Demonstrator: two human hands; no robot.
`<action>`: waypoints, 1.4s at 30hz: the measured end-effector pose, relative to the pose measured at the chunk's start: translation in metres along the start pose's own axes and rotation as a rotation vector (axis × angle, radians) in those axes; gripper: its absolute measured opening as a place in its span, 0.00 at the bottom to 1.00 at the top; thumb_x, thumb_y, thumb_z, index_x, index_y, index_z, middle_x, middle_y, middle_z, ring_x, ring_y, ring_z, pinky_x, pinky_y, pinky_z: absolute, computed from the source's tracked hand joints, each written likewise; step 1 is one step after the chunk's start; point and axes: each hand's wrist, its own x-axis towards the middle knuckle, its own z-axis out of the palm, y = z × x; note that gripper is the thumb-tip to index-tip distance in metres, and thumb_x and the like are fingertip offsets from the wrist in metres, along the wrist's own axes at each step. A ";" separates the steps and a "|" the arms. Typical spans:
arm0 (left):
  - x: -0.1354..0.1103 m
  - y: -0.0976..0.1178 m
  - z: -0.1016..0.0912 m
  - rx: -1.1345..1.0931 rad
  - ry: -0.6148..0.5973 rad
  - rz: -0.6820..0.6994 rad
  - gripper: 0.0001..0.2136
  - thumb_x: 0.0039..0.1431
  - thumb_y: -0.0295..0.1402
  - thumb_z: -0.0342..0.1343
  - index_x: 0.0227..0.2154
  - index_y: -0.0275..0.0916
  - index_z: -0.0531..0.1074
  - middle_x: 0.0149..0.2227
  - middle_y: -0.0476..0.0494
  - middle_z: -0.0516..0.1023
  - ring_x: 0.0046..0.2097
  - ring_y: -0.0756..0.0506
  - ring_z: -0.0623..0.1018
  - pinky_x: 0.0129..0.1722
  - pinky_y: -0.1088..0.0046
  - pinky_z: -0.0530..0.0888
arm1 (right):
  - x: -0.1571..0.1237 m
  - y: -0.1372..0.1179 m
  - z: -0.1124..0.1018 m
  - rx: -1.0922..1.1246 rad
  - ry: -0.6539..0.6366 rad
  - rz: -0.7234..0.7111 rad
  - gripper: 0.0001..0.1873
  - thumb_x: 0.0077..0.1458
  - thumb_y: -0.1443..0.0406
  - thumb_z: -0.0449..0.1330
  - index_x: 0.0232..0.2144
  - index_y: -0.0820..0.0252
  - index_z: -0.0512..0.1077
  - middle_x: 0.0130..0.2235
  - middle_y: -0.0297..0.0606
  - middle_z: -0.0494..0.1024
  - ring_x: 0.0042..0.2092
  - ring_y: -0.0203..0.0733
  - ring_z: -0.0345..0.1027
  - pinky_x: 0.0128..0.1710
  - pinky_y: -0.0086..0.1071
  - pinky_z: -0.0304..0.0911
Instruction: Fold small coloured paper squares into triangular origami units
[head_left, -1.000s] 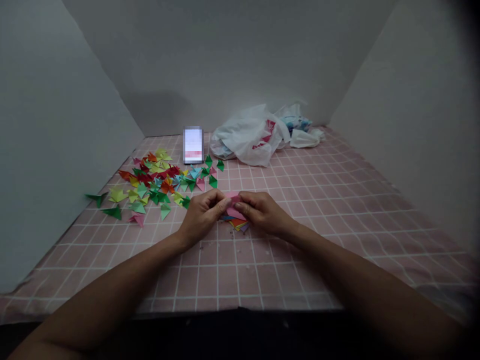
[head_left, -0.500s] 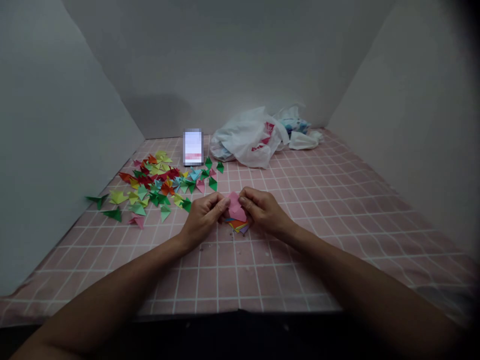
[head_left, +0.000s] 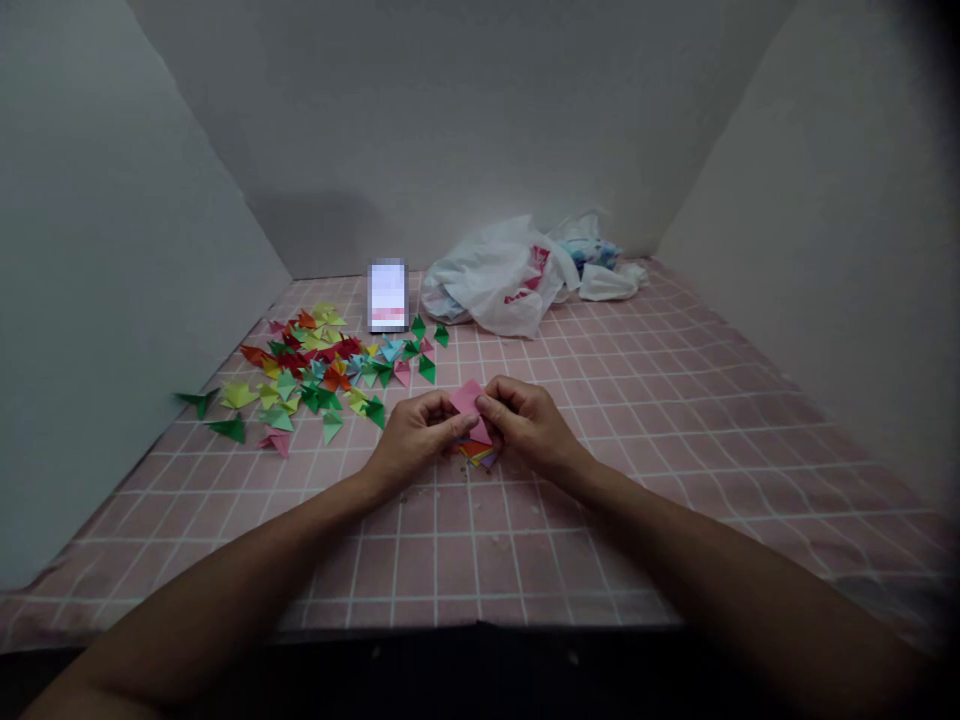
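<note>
A small folded piece of pink origami paper (head_left: 468,395) is pinched between my two hands in the middle of the head view. My left hand (head_left: 420,428) is closed on its left side, thumb lying across the lower part. On the right edge, the thumb and fingers of my right hand (head_left: 525,418) grip the paper. Just below, partly covered by the pink paper and my hands, lies a small stack of coloured paper (head_left: 475,454) in orange, yellow and purple.
Many folded paper cranes (head_left: 330,375) are spread over the left of the checked pink tablecloth (head_left: 645,400). Behind them a phone (head_left: 388,297) stands upright, its screen lit and blurred. White plastic bags (head_left: 502,275) lie against the back wall. Pale walls enclose three sides.
My left thumb has moved right and down across the pink paper, and my right thumb has come further over its edge. The paper now looks narrower, with a pointed top.
</note>
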 end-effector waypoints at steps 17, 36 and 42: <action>-0.002 -0.002 0.003 0.001 -0.009 0.004 0.17 0.57 0.46 0.62 0.24 0.37 0.69 0.20 0.51 0.71 0.22 0.53 0.71 0.23 0.77 0.67 | -0.006 0.005 0.008 0.190 0.001 0.054 0.16 0.58 0.54 0.60 0.26 0.57 0.66 0.20 0.28 0.69 0.19 0.32 0.62 0.20 0.28 0.61; -0.004 0.001 0.002 -0.099 0.138 0.026 0.16 0.54 0.43 0.65 0.25 0.36 0.70 0.21 0.52 0.71 0.23 0.53 0.69 0.25 0.78 0.68 | -0.002 0.005 0.005 0.248 -0.026 0.055 0.18 0.59 0.51 0.59 0.27 0.58 0.67 0.22 0.29 0.71 0.20 0.32 0.65 0.19 0.27 0.62; -0.002 0.001 0.003 -0.167 0.137 0.016 0.16 0.51 0.43 0.68 0.27 0.36 0.72 0.24 0.52 0.73 0.25 0.53 0.71 0.25 0.78 0.71 | 0.000 0.005 0.003 0.162 -0.020 0.007 0.11 0.57 0.60 0.61 0.26 0.59 0.68 0.22 0.28 0.70 0.21 0.31 0.64 0.22 0.28 0.61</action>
